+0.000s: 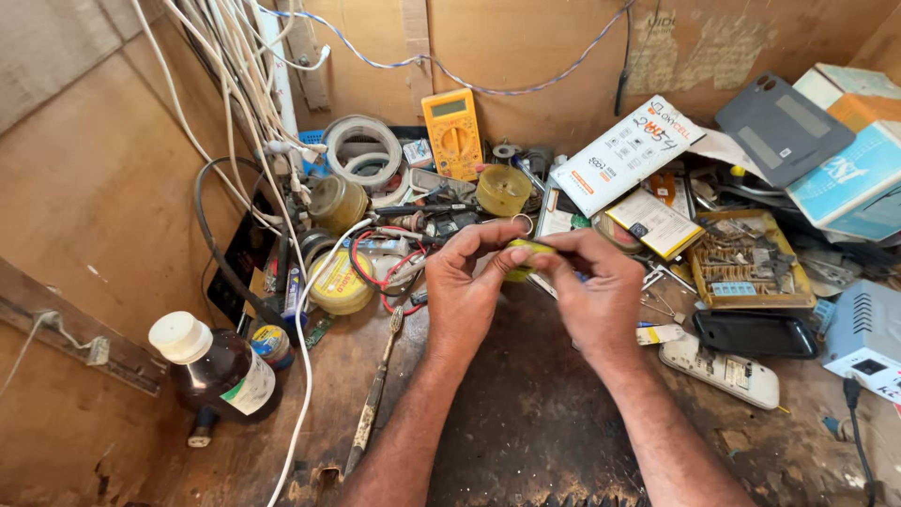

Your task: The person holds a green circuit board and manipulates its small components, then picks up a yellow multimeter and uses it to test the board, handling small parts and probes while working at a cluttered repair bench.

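Yellow-green small object [527,252], part hidden by fingers and too covered to identify further, is held between both hands above the dark, worn patch of the wooden workbench [526,413]. Left hand [462,286] is closed, thumb and fingertips pinching the object's left end. Right hand [596,291] is closed over its right end, fingers curled, knuckles up. The two hands touch at the fingertips.

Just left of the left hand lie looped red and black wires [394,268] and a round yellow roll of tape [340,282]. A long metal-tipped tool with a stained handle [374,399] lies on the bench below the left wrist, angled toward the near edge. A white cable [302,376] runs down the bench beside it.

Further left stands a brown glass bottle with a white cap and pale label [221,366], tilted, near the plywood side wall.

Behind the hands, against the back wall: a yellow handheld multimeter [452,133], upright; a white coil of tape or cord [364,150]; a round translucent yellow tub [503,190].

Right of the right hand: a black rectangular phone-like slab [755,333], flat; a white remote-shaped handset [721,369] just in front of it; a shallow tray of small metal parts [746,258] behind it. A white printed carton [624,155] leans behind the tray. Blue and white boxes [849,183] are stacked at the far right.
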Action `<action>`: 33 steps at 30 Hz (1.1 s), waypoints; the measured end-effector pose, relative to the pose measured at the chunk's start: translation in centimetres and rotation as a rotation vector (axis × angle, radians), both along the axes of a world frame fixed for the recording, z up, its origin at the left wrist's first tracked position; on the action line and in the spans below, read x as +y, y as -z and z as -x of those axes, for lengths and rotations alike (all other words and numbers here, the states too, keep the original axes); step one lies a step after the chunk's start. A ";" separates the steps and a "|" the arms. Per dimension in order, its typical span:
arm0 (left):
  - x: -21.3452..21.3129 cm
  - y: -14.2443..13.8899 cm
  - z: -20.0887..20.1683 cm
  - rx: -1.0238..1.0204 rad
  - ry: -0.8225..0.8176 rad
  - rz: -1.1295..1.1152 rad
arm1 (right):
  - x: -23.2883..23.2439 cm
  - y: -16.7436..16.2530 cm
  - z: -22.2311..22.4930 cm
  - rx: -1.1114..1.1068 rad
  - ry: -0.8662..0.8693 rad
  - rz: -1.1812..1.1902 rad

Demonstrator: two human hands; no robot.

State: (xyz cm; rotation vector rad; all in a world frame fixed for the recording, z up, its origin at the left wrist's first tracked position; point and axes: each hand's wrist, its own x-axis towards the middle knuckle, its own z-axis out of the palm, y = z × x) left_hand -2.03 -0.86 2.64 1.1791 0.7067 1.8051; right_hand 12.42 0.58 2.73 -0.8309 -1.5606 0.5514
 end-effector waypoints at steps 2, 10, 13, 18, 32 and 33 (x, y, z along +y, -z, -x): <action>0.1 0.1 0.2 0.188 -0.124 -0.093 | 0.3 -0.1 -0.6 0.091 -0.054 0.026; -0.4 0.6 0.9 0.690 -0.451 -0.249 | 0.1 0.1 -0.8 -0.113 -0.116 -0.048; -0.2 0.8 0.9 0.732 -0.399 -0.221 | 0.9 0.5 -1.2 -0.119 -0.047 0.080; 0.2 1.3 1.3 0.683 -0.358 -0.113 | 2.1 1.1 -1.9 -0.098 -0.027 0.233; 1.2 2.6 0.4 0.974 -0.565 -0.267 | 0.4 0.0 -0.5 -0.539 0.171 -0.097; 1.2 2.7 0.4 0.984 -0.573 -0.269 | 0.4 0.1 -0.5 -0.561 0.177 -0.092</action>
